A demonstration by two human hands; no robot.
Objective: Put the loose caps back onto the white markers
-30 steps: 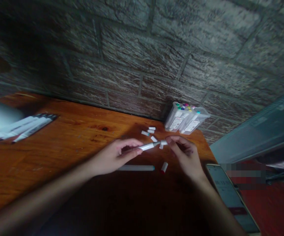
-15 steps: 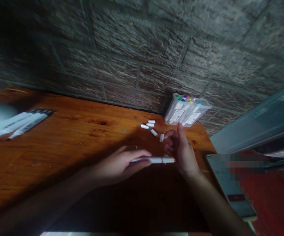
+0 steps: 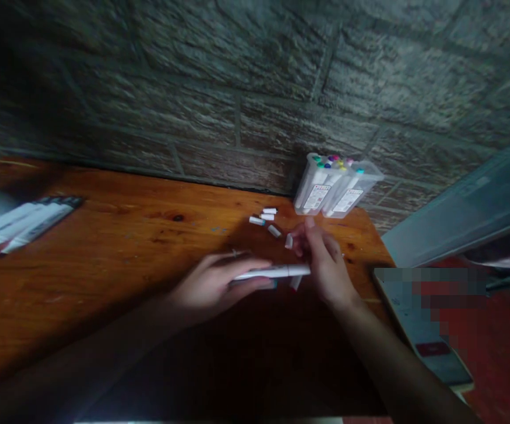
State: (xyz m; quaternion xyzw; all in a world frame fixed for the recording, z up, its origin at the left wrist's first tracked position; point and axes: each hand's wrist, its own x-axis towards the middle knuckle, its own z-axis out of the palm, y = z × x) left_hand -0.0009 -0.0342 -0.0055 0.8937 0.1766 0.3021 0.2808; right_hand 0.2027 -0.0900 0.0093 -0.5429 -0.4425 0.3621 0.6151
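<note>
My left hand (image 3: 213,280) is closed around a white marker (image 3: 288,271), held level and pointing right. A teal end (image 3: 274,284) of something shows just under the left thumb; I cannot make out whether it is held. At the marker's right end, my right hand (image 3: 325,259) has its thumb raised and its fingers loosely curled. Those fingertips are close beside a white marker cap (image 3: 289,240) on the table. Below the marker, a white piece with a red end (image 3: 295,284) is partly covered. Several more white caps (image 3: 274,231) lie farther back.
Two clear plastic cases (image 3: 347,203) with colour-tipped markers stand near the stone wall (image 3: 272,129). On the left, several white markers (image 3: 38,221) lie in a row on the wooden table (image 3: 149,206). A flat grey device (image 3: 423,330) is at the right edge.
The orange end seen earlier on the marker no longer shows. My right fingers have moved slightly closer to the nearest cap. The view has shifted a little.
</note>
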